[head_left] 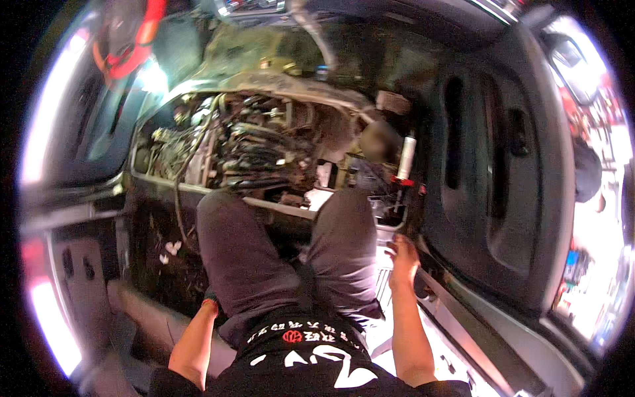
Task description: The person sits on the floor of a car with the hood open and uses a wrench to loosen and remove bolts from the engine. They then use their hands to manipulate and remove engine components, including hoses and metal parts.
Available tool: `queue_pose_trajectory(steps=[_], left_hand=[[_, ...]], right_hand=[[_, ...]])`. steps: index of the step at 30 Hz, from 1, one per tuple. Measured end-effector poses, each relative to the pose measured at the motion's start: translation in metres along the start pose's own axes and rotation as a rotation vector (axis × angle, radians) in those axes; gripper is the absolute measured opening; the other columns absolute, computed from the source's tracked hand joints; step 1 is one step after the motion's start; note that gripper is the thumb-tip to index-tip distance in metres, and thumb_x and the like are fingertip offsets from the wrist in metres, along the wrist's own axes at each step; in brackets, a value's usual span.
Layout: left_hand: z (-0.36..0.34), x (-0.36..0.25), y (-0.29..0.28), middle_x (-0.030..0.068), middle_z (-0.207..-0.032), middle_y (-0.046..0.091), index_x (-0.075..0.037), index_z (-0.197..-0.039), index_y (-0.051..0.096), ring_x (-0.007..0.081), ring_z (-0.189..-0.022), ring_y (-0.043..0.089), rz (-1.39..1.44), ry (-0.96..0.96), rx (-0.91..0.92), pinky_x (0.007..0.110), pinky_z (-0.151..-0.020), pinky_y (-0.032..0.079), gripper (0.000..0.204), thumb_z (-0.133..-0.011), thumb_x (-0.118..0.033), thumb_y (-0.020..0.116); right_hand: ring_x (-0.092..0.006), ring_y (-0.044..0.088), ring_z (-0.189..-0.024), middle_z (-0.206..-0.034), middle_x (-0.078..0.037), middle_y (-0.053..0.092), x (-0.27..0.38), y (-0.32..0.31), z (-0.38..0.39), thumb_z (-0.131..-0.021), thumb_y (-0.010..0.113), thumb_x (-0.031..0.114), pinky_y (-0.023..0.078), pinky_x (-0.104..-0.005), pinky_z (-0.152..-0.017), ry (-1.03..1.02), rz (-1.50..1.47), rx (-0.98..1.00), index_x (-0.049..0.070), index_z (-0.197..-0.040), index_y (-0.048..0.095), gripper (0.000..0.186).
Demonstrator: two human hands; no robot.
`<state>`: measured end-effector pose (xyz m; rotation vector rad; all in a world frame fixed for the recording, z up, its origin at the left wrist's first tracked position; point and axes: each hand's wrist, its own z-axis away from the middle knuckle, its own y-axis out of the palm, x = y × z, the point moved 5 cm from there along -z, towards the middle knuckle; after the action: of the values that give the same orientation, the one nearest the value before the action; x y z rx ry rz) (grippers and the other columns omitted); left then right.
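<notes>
My right hand [403, 260] hangs beside my right knee at the edge of the door opening. Its fingers are loosely bent and look apart, with nothing visible in them. Ahead of it, against the door side, stands a white tube with a red fitting [407, 159], apart from the hand. My left hand [213, 303] is down beside my left thigh, and its fingers are hidden. In front of my knees lies an uncovered engine compartment [258, 149], packed with dark pipes and metal parts.
A dark cable [183, 192] hangs over the compartment's left rim. The open door [496, 165] is at my right. Outside it stands a person in dark clothing [586, 169]. A red-orange ring-shaped thing [140, 54] is at the upper left. White scraps [170, 251] lie left of my knee.
</notes>
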<state>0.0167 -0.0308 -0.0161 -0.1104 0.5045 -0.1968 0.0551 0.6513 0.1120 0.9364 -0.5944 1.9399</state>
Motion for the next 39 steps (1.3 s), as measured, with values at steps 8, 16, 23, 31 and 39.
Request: queue_pose_trajectory(steps=[8, 16, 23, 31, 39], left_hand=[[0.033, -0.019, 0.067, 0.0068, -0.114, 0.067, -0.014, -0.123, 0.063, 0.0246, -0.101, 0.061, 0.078, -0.184, 0.014, 0.041, -0.085, 0.051, 0.033, -0.1, -0.031, 0.048], [0.015, -0.029, 0.081, 0.0021, -0.102, 0.07, -0.011, -0.113, 0.069, 0.0205, -0.086, 0.064, 0.297, -0.12, 0.057, 0.038, -0.076, 0.051, 0.033, -0.101, -0.032, 0.047], [-0.04, 0.008, 0.073, 0.0043, -0.109, 0.068, -0.01, -0.115, 0.067, 0.0187, -0.092, 0.062, 0.419, -0.301, -0.046, 0.035, -0.081, 0.05, 0.024, -0.101, -0.021, 0.051], [-0.062, 0.022, 0.101, 0.0043, -0.11, 0.067, -0.009, -0.116, 0.066, 0.0191, -0.094, 0.061, 0.38, -0.386, -0.028, 0.035, -0.083, 0.05, 0.024, -0.101, -0.021, 0.052], [-0.067, 0.036, 0.114, 0.0043, -0.112, 0.067, -0.009, -0.117, 0.066, 0.0196, -0.096, 0.061, 0.371, -0.47, -0.013, 0.036, -0.084, 0.05, 0.023, -0.101, -0.02, 0.054]], right_hand=[[-0.0061, 0.047, -0.061, -0.077, 0.002, 0.055, 0.098, 0.09, -0.014, -0.097, 0.059, 0.017, 0.037, -0.0216, -0.052, -0.295, 0.333, 0.227, 0.007, -0.113, 0.064, 0.02], [-0.0076, 0.053, -0.058, -0.08, -0.003, 0.062, 0.072, 0.148, -0.001, -0.099, 0.061, 0.021, 0.044, -0.0243, -0.051, -0.187, 0.262, 0.409, 0.004, -0.12, 0.059, 0.027], [-0.0153, 0.062, -0.075, -0.089, -0.007, 0.065, 0.053, 0.13, 0.003, -0.095, 0.063, 0.017, 0.052, -0.0307, -0.07, -0.475, 0.737, 0.137, 0.002, -0.12, 0.058, 0.03], [-0.016, 0.063, -0.085, -0.099, -0.01, 0.068, 0.054, 0.147, 0.007, -0.093, 0.062, 0.006, 0.05, -0.0296, -0.08, -0.499, 0.9, 0.041, 0.0, -0.117, 0.06, 0.025], [-0.0125, 0.063, -0.076, -0.088, -0.009, 0.068, 0.052, 0.152, -0.004, -0.092, 0.065, 0.007, 0.051, -0.0264, -0.072, -0.595, 0.981, 0.038, -0.003, -0.115, 0.06, 0.026]])
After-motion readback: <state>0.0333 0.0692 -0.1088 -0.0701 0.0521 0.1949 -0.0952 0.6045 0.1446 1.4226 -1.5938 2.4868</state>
